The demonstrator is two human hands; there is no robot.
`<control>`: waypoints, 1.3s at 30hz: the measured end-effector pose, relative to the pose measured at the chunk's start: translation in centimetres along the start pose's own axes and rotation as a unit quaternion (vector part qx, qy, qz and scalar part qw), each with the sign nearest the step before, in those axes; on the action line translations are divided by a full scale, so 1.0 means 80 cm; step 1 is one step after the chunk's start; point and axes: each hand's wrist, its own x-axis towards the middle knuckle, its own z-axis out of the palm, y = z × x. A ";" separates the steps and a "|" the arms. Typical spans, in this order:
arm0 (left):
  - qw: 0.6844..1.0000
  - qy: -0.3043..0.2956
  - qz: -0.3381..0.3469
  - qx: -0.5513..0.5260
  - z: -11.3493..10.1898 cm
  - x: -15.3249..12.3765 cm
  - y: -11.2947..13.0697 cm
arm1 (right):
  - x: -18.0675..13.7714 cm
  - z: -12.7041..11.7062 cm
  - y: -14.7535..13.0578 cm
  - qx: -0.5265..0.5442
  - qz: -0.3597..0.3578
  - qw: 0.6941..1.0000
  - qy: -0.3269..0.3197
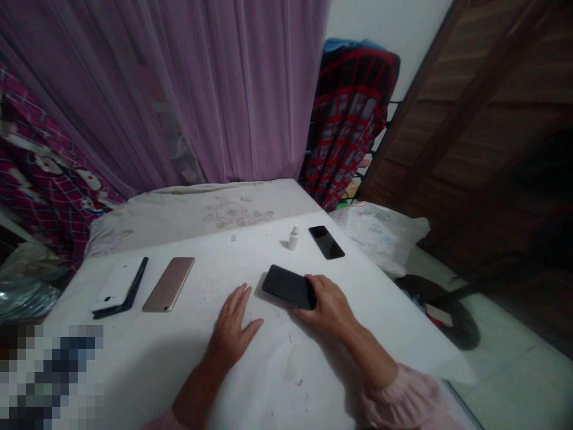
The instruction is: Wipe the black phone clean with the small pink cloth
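My right hand [329, 307] grips the near end of a black phone [286, 285], which lies flat on the white table [277, 370]. My left hand [233, 325] rests flat on the table just left of that phone, fingers stretched out and empty. Farther back stand a small white dropper bottle [293, 237] and, to its right, a second black phone [326, 242]. On the left lie a rose-gold phone [169, 284], back up, and a white phone [117, 286] lying on top of a dark one.
A purple curtain [224, 89] hangs behind the table. A red checked cloth [353, 131] hangs at the back right, with a white plastic bag [380, 230] below it. Tiled floor and a wooden door [492, 119] are on the right. A blurred patch fills the lower left.
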 end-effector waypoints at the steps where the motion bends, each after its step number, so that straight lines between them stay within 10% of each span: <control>1: 1.000 0.008 -0.007 0.004 -0.001 0.000 -0.001 | 0.004 0.002 -0.012 0.000 -0.030 0.999 -0.024; 17: 0.996 -0.062 -0.051 0.042 0.009 -0.008 -0.025 | 0.082 0.021 -0.040 0.025 -0.240 0.946 -0.216; 25: 0.995 -0.031 -0.075 0.057 0.012 -0.010 -0.019 | 0.022 0.010 0.033 0.017 -0.009 0.995 -0.096; 39: 0.997 -0.010 -0.068 0.041 0.005 -0.021 -0.025 | 0.026 0.059 -0.015 0.135 -0.025 0.987 0.080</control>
